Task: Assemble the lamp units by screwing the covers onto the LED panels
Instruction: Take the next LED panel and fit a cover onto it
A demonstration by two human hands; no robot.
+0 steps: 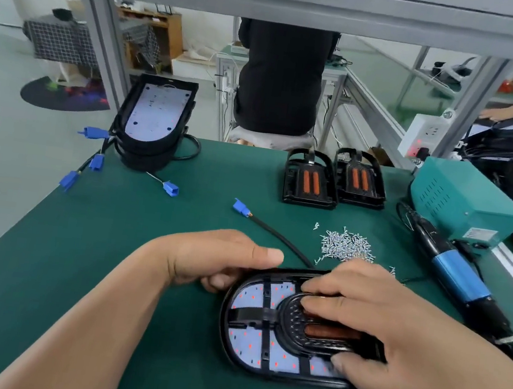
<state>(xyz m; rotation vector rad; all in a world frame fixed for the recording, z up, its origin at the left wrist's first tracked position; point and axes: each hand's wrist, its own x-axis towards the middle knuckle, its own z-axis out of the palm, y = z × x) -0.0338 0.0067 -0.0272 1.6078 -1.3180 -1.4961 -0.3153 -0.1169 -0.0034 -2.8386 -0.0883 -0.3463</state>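
Stacked lamp shells (152, 123) stood at the left rear of the green mat (111, 257). The topmost shell held a pale LED board face up; what the lower ones held could not be told. Blue connectors (97, 162) on thin leads trailed from the stack toward the mat's left edge.

The left hand (218, 260) gripped the far left rim of the LED panel (250, 339), fingers curled at the edge and thumb stretched along the top. That panel lay flat at the front middle of the mat, seated in its own black shell, its pale board dotted red. A black cable (275, 238) with a blue plug ran away from its far rim.

On the panel's right half sat the cover (293, 328), black with an orange element inside. The right hand (393, 334) lay over it, fingers on the far side and thumb at the near edge, pinching it.

Behind, two spare covers (310, 180) stood side by side, each holding two orange bars. Loose screws (347, 246) lay piled between them and the right hand. A blue-bodied screwdriver (458, 277) lay at the right, near a teal power box (461, 203).
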